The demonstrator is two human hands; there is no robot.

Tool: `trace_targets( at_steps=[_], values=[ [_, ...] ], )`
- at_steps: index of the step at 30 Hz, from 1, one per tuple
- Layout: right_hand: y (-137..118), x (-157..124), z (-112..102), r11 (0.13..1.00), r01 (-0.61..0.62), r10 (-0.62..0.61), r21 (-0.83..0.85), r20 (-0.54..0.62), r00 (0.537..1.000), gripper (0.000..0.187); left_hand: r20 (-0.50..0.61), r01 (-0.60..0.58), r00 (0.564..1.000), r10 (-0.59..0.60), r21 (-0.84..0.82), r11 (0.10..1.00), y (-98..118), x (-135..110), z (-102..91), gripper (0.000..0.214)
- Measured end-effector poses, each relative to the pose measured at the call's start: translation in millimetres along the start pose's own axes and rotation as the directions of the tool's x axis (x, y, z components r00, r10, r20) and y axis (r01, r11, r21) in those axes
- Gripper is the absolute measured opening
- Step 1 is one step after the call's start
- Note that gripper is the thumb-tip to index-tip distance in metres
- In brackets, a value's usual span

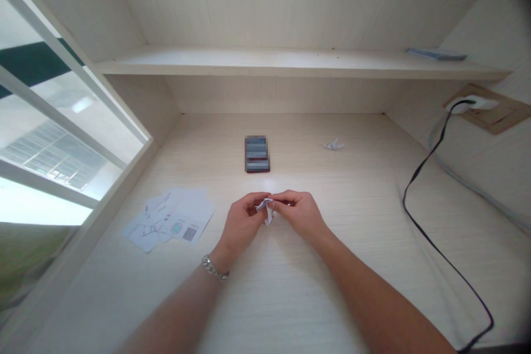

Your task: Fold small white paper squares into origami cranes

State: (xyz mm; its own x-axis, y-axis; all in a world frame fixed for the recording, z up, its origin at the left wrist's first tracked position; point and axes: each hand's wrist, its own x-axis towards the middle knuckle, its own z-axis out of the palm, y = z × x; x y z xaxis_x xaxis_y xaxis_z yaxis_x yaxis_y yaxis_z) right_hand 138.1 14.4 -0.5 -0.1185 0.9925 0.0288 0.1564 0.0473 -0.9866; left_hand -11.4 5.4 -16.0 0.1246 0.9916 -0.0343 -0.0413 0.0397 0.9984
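Note:
A small folded piece of white paper (267,209) is pinched between both my hands just above the pale wooden desk (290,287). My left hand (243,221), with a metal bracelet at the wrist, grips its left side with closed fingers. My right hand (301,211) pinches its right side, fingers curled together. Most of the paper is hidden by my fingers.
A phone (256,153) lies flat beyond my hands. A small folded paper figure (334,145) sits at the back right. Loose printed sheets (172,218) lie at the left. A black cable (431,232) runs from a wall socket (477,104) down the right side. A shelf (290,63) spans above.

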Motion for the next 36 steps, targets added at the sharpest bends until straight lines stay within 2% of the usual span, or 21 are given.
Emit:
trace_targets(
  at_steps=[5, 8, 22, 36],
  values=[
    [-2, -1, 0, 0.999, 0.026, -0.027, -0.044, -0.037, 0.999, 0.018, 0.028, 0.124, 0.992, -0.121, -0.214, 0.969, 8, -3, 5.1, 0.036],
    [-2, -1, -1, 0.998, 0.031, -0.033, -0.049, -0.044, 0.998, 0.018, 0.051, 0.152, 0.988, -0.143, -0.281, 0.948, 12, -4, 6.1, 0.035],
    [-1, 2, -5, 1.0, -0.001, 0.001, 0.018, 0.033, 0.999, 0.021, 0.064, 0.16, 0.987, -0.149, -0.25, 0.955, 12, -5, 3.2, 0.043],
    [1, 2, -3, 0.999, -0.015, 0.015, 0.03, -0.004, 1.0, 0.018, 0.04, 0.154, 0.988, -0.149, -0.195, 0.969, 12, -3, 2.9, 0.037]
  ],
)
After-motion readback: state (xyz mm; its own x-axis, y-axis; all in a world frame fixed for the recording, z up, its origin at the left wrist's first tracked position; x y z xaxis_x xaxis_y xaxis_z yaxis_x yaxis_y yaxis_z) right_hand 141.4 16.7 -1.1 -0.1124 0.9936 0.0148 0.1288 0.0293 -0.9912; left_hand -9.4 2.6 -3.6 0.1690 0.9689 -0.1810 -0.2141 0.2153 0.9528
